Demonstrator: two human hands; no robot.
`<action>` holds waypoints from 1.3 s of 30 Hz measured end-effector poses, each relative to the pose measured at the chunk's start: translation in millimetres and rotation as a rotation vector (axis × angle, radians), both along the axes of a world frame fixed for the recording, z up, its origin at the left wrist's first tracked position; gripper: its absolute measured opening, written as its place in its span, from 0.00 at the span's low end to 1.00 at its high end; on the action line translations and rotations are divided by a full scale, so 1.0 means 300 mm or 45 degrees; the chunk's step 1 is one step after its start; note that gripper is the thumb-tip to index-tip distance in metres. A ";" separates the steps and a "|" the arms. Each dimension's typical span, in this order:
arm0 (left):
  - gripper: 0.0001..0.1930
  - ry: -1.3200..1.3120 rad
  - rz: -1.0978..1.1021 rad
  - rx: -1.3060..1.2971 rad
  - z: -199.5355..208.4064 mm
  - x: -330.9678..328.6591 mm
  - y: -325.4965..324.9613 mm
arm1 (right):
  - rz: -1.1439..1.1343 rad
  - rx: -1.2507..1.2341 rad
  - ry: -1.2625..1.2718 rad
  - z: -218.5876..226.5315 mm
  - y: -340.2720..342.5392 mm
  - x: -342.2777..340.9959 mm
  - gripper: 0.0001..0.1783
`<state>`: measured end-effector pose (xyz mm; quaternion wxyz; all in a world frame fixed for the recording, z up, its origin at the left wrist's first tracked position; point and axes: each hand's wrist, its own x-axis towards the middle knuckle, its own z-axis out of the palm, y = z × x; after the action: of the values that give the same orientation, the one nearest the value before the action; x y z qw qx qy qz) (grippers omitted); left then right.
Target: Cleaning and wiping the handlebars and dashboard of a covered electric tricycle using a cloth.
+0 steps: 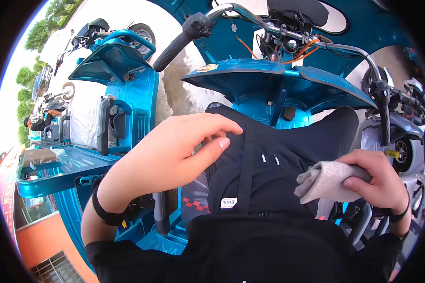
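Note:
A folded, fuzzy light-grey cloth (323, 183) is gripped in my right hand (381, 175), with the thumb pressed on its side. It hangs over my right thigh. My left hand (186, 144) hovers above my left thigh, index finger stretched forward and thumb apart from it. The other fingers are curled and partly hidden; nothing shows in that hand. Under both hands lie my black trousers (293, 137), with two white cord tips on them. I sit astride a blue three-wheeled vehicle, behind its blue front panel (250, 70).
Chrome handlebars (231, 8) with black grips arch ahead, and loose orange wires (307, 51) run near their middle. Another blue vehicle (144, 94) stands to the left, its flat blue bed (71, 174) close to my left arm. More vehicles crowd the right. A person (42, 121) is far left.

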<state>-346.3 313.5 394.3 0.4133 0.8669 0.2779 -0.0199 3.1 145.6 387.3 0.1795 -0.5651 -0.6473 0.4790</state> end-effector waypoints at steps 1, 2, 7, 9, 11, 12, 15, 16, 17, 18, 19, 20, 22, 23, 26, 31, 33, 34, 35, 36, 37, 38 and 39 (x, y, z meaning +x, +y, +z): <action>0.17 -0.057 0.188 -0.143 -0.016 0.003 -0.038 | -0.018 0.017 0.088 -0.037 -0.003 -0.014 0.19; 0.20 -0.163 0.292 -0.249 -0.034 0.001 -0.081 | -0.035 -0.054 0.172 -0.062 0.003 -0.032 0.20; 0.34 -0.409 0.458 -0.461 -0.197 0.113 -0.253 | 0.004 -0.038 0.464 -0.186 0.036 -0.130 0.20; 0.26 -0.327 0.551 -0.717 -0.198 0.172 -0.292 | 0.028 0.099 0.463 -0.221 0.029 -0.144 0.21; 0.21 -0.486 0.527 -0.577 -0.233 0.207 -0.344 | -0.024 0.063 0.469 -0.237 -0.021 -0.138 0.22; 0.22 -0.485 0.528 -0.569 -0.239 0.224 -0.360 | -0.049 0.024 0.448 -0.239 -0.043 -0.130 0.23; 0.24 -0.367 0.468 -0.514 -0.228 0.269 -0.397 | 0.005 0.033 0.254 -0.265 -0.118 -0.105 0.25; 0.25 -0.372 0.420 -0.501 -0.233 0.281 -0.404 | 0.012 -0.070 0.226 -0.258 -0.135 -0.093 0.29; 0.25 -0.375 0.378 -0.487 -0.237 0.288 -0.411 | 0.007 -0.069 0.226 -0.262 -0.155 -0.090 0.29; 0.25 -0.388 0.355 -0.477 -0.239 0.297 -0.413 | -0.044 -0.040 0.199 -0.270 -0.179 -0.092 0.32; 0.25 -0.389 0.353 -0.478 -0.244 0.302 -0.411 | -0.094 -0.011 0.171 -0.274 -0.203 -0.095 0.35; 0.25 -0.355 0.391 -0.476 -0.253 0.309 -0.400 | -0.147 -0.048 0.127 -0.271 -0.223 -0.094 0.43; 0.24 -0.368 0.495 -0.510 -0.277 0.311 -0.380 | -0.122 0.236 -0.018 -0.266 -0.236 -0.114 0.46; 0.24 -0.375 0.489 -0.509 -0.300 0.314 -0.373 | -0.104 0.513 -0.158 -0.262 -0.246 -0.127 0.49; 0.24 -0.613 0.535 -0.608 -0.391 0.279 -0.330 | -0.212 0.518 -0.255 -0.268 -0.227 -0.191 0.44; 0.36 -0.694 0.604 -1.048 -0.365 0.191 -0.260 | -0.507 0.283 0.136 -0.331 -0.133 -0.242 0.29; 0.38 -0.616 0.588 -0.969 -0.370 0.166 -0.220 | -0.565 0.202 0.164 -0.314 -0.107 -0.269 0.25; 0.36 -0.639 0.612 -1.106 -0.367 0.160 -0.204 | -0.602 0.152 0.365 -0.335 -0.101 -0.275 0.24; 0.36 -0.642 0.603 -1.116 -0.385 0.149 -0.195 | -0.631 0.101 0.574 -0.351 -0.097 -0.284 0.24; 0.35 -0.757 0.588 -1.115 -0.416 0.140 -0.187 | -0.626 0.068 0.661 -0.352 -0.092 -0.297 0.24; 0.35 -0.870 0.571 -1.114 -0.434 0.133 -0.180 | -0.637 0.067 0.651 -0.352 -0.086 -0.312 0.24; 0.40 -0.814 0.624 -1.212 -0.402 0.124 -0.175 | -0.669 0.017 0.681 -0.353 -0.084 -0.330 0.24; 0.40 -0.814 0.614 -1.227 -0.410 0.114 -0.168 | -0.701 -0.032 0.711 -0.354 -0.082 -0.348 0.24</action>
<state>-312.3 263.2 271.3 0.8134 0.4592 0.2882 0.2110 -101.2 120.9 281.2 0.4635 -0.5677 -0.3918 0.5562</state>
